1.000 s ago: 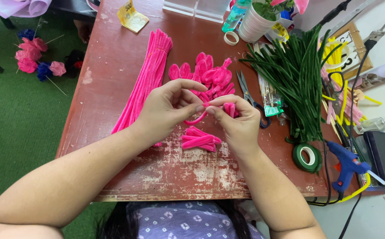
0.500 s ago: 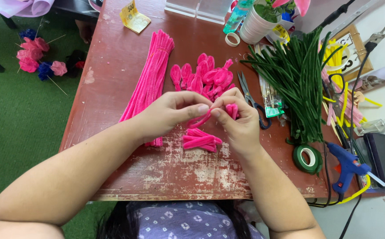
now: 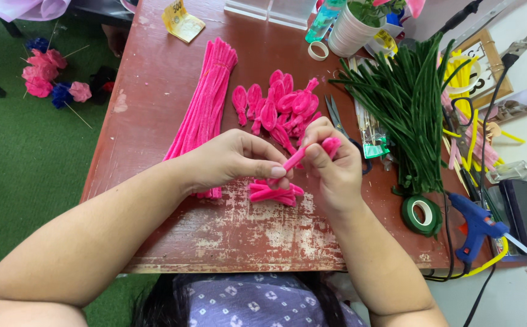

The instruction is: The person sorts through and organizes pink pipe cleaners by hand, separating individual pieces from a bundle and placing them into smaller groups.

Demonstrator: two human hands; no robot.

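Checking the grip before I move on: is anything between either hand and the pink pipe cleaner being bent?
Nothing visible. The left hand pinches the lower end of the pink pipe cleaner and the right hand holds its upper end. It is raised above the small pile of folded pink pieces on the table.

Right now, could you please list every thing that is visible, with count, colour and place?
folded stem: one, pink, held between both hands
straight stems: a bundle, pink, table left
petal loops: many, pink, table centre
folded pieces: a few, pink, under the hands
green stems: a pile, dark green, table right
tape roll: one, green, right near edge
glue gun: one, blue, far right
scissors: one pair, beside green stems
left hand: grip on stem
right hand: grip on stem
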